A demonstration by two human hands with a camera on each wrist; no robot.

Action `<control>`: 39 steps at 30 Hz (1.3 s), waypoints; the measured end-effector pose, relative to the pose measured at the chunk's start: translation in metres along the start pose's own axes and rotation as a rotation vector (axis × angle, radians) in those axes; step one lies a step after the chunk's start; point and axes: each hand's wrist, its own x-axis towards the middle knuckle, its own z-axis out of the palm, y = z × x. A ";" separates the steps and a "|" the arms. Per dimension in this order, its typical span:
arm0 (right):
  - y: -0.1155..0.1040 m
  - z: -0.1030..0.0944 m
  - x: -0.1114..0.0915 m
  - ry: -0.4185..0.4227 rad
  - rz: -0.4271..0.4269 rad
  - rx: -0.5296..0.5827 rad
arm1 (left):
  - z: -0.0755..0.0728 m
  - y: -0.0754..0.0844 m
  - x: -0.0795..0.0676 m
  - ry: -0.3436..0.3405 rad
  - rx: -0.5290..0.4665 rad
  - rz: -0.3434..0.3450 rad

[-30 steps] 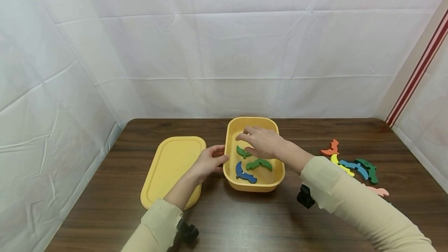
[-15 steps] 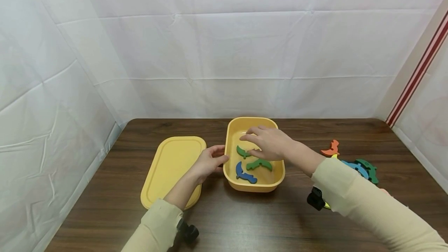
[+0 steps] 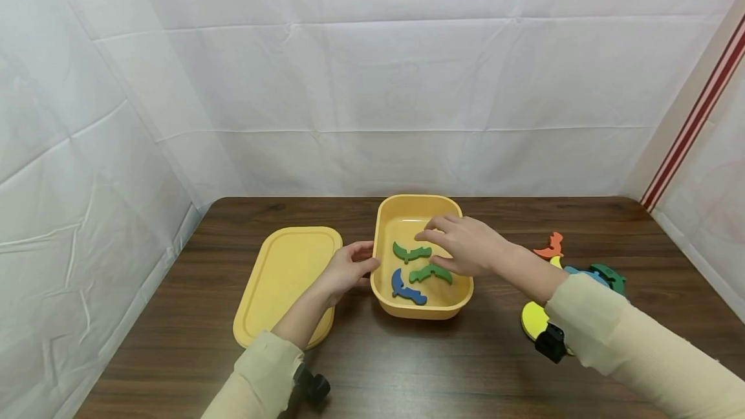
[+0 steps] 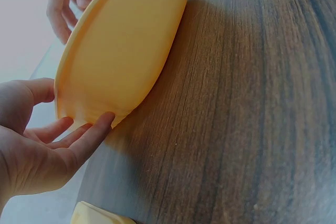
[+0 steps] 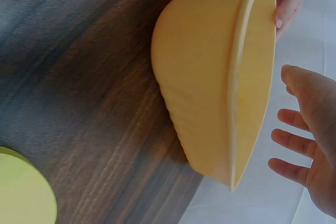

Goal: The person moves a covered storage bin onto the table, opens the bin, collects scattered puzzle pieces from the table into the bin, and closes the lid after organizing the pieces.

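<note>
Head view: the right hand [image 3: 468,246], fingers apart, hangs over the yellow tub [image 3: 421,311]. The far curved green piece [image 3: 411,253] lies left of them. The left hand [image 3: 345,270], fingers parted, touches the tub's left wall.

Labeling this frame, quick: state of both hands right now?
Left hand: open, fingers touching the outside of the yellow tub.
Right hand: open, over the tub, holding nothing.

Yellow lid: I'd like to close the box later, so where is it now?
In the head view, the lid lies on the table, left of the box, its near right part hidden by the left arm.
</note>
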 end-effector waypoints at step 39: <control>0.004 0.007 -0.083 0.101 0.073 0.064 | 0.000 -0.001 0.001 -0.009 0.001 -0.010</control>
